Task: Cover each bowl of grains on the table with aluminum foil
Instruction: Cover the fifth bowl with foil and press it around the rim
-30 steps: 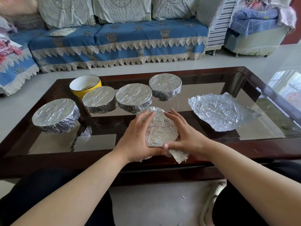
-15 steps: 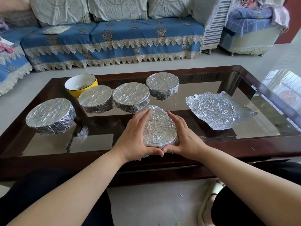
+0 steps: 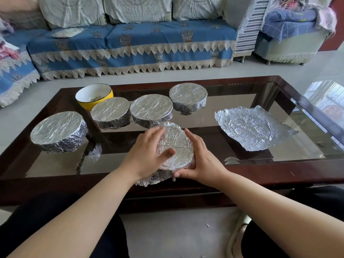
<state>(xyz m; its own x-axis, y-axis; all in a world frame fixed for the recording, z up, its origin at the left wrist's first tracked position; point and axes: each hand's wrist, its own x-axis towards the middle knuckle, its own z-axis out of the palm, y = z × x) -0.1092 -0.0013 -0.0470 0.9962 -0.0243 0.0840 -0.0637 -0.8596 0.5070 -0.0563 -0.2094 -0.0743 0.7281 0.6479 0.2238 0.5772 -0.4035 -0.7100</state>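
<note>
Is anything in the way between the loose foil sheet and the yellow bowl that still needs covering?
Yes. The loose foil sheet lies at the table's right, the yellow bowl at the far left. Three foil-covered bowls stand in a row between them, so the sheet would probably need lifting over them.

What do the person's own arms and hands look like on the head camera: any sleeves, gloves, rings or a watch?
Both forearms are bare up to the frame edge, with no sleeve in sight. The left hand and right hand are gloveless, and no ring, watch or bracelet shows on the fingers or wrists. Fingernails look short and unpainted. Dark clothing covers the lap below the arms.
</note>
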